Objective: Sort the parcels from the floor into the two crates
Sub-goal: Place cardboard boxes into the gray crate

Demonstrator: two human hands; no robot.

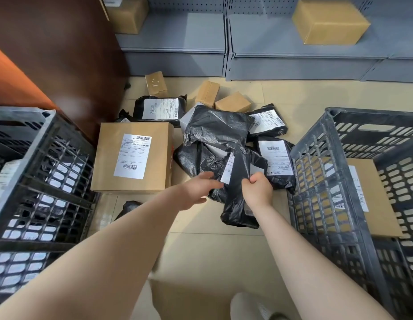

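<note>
The right hand (257,190) is pinching a crumpled black plastic mailer bag (235,204) just beside the dark slatted plastic crate (321,172); the left hand (196,190) is reaching, fingers loosely spread.

This is a parcel stockroom or small warehouse: grey perforated-back metal shelving (281,42) holds brown cardboard boxes (328,21), black plastic mailer bags with barcode labels (159,109) litter the beige tiled floor (212,250), and dark slotted plastic crates (335,181) flank them.
</note>
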